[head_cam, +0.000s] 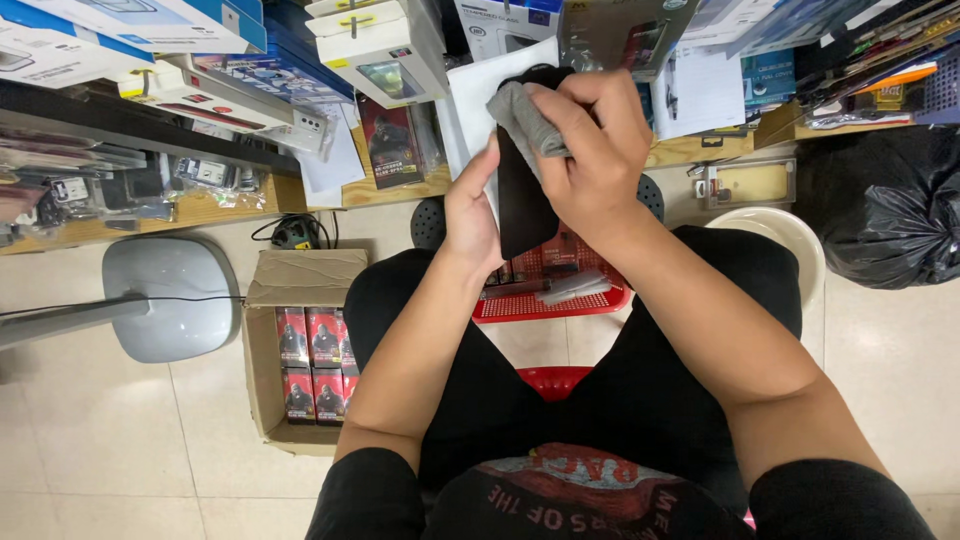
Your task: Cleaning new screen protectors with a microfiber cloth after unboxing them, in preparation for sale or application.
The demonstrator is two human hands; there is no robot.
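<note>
A black phone point(520, 200) stands upright in front of me, held along its left edge by my left hand point(470, 215). My right hand point(590, 150) presses a folded grey cloth point(520, 118) against the phone's upper part, fingers closed over the cloth. Both hands hover above my lap and a red plastic basket point(545, 300) that sits between my knees.
A cardboard box point(300, 340) with several red packets stands on the floor at left, next to a grey fan base point(170, 295). A low wooden shelf point(390, 190) piled with boxed accessories runs along the top. A black rubbish bag point(885, 205) and a white bucket point(785, 235) are at right.
</note>
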